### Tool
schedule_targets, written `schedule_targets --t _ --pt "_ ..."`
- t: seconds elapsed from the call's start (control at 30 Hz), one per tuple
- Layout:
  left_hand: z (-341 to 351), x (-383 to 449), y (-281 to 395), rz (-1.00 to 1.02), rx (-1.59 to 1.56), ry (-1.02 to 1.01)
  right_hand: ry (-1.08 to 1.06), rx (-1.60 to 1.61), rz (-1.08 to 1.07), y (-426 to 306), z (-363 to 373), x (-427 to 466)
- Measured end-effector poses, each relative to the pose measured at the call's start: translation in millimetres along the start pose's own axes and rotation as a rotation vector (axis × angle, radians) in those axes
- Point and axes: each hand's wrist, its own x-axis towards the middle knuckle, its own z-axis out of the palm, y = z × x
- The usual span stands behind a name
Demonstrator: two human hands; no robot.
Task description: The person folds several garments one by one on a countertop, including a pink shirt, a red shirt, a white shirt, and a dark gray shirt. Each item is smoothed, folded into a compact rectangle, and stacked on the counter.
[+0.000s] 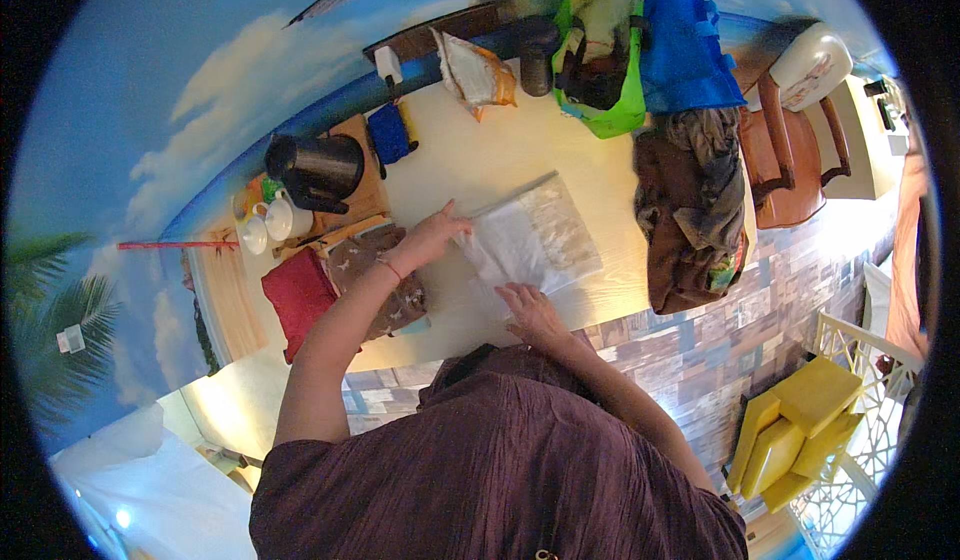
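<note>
A flat, clear plastic bag (529, 237) lies on the pale wooden table (480, 147) in front of me. My left hand (431, 241) touches its left edge, fingers stretched and apart. At its near edge, the fingers of my right hand (534, 314) rest spread on the plastic. Whether the bag holds anything is hard to tell. Left of it, partly behind my left forearm, lies a folded brown patterned cloth (382, 282), with a red cloth item (300, 301) beside it.
Dark clothing (694, 215) is heaped at the table's right, beside a green bag (600, 102) and a blue bag (690, 42). A black kettle (322, 168), white cups (285, 218), a blue item (390, 133) and an orange-white packet (476, 76) stand or lie further back.
</note>
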Motion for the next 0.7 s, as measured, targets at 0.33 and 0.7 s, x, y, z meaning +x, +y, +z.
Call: schedule_targets --t 0.33,0.7 --pt "38.8 -3.7 -9.7 0.195 0.419 0.225 0.160 -0.497 -0.259 40.0 57.6 0.9" --pt "-1.4 -32.7 36.5 0.004 -0.295 0.448 0.355 0.293 0.297 -12.6 -79.5 4.4"
